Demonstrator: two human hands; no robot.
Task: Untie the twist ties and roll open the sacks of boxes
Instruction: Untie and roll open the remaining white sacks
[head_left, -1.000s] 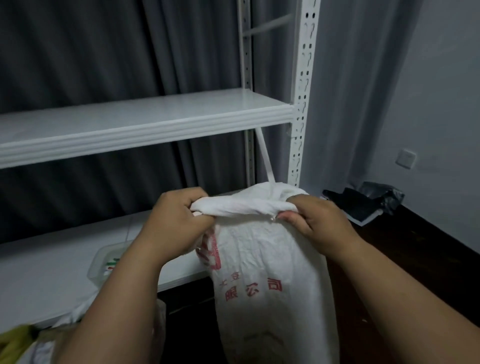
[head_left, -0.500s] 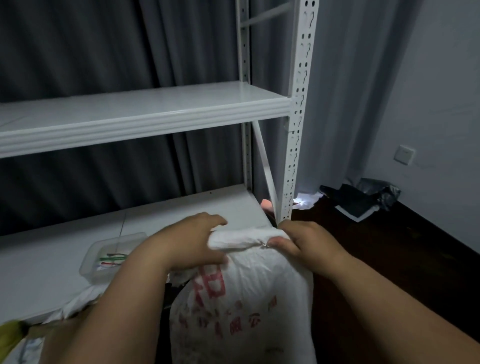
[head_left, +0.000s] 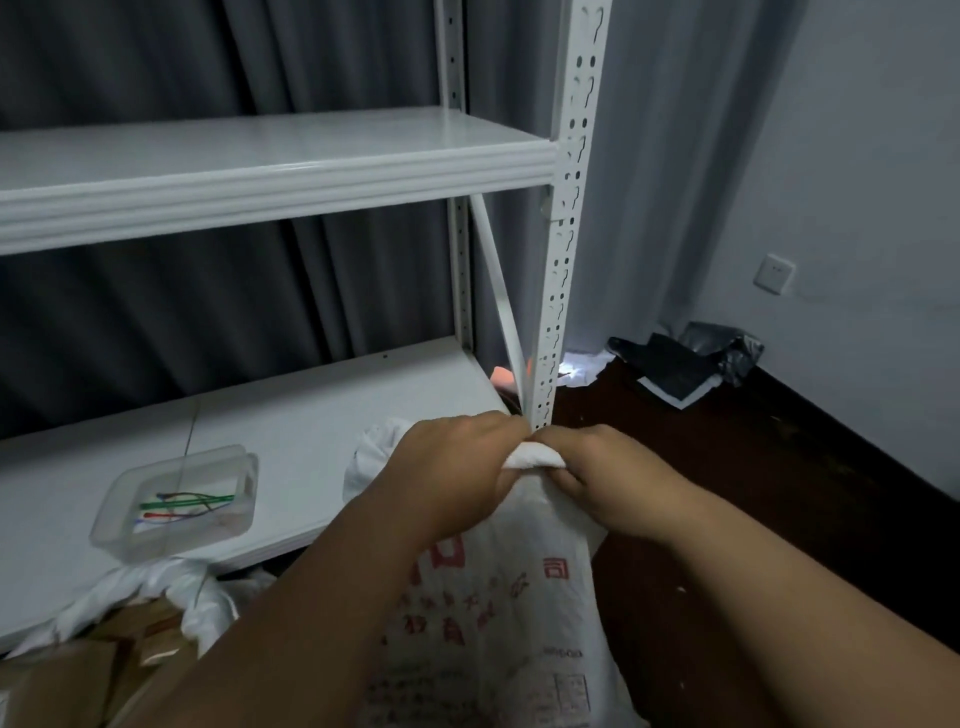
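A white woven sack (head_left: 509, 613) with red printed characters stands in front of me, low in the view. My left hand (head_left: 457, 467) and my right hand (head_left: 602, 478) are both closed on its bunched top edge (head_left: 532, 457), thumbs nearly touching. No twist tie shows on this sack. A second white sack (head_left: 150, 592) lies at the lower left with its mouth spread, showing brown cardboard boxes (head_left: 78, 670) inside. A clear plastic tray (head_left: 176, 499) on the lower shelf holds green, red and other coloured twist ties (head_left: 182, 506).
A white metal shelving unit stands ahead, with its slotted upright post (head_left: 563, 249) just beyond my hands and a lower shelf (head_left: 291, 415) to the left. Dark curtains hang behind. Black bags and papers (head_left: 680, 364) lie on the dark floor by the right wall.
The sack top and both hands have dropped lower, and my hands have drawn closer together on the bunched edge. The view has tilted down, bringing the tray of ties into sight.
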